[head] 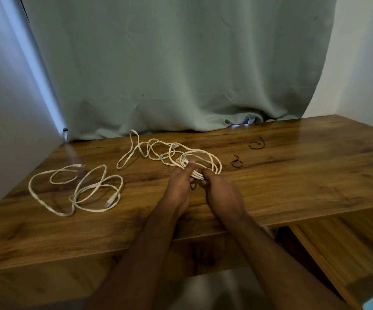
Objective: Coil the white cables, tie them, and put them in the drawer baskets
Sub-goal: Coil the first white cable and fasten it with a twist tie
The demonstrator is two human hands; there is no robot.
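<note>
Head view: I see both hands at centre of the wood table. Left hand and right hand both grip the white cable coil, fingers curled round its near side; the loops stand out toward 12 o'clock. The uncoiled rest of this cable trails toward 10 o'clock. A 2nd white cable lies loose at 9 o'clock, well apart. 2 black ties at 2 o'clock: near one, far one. Grey curtain hangs behind the table.
</note>
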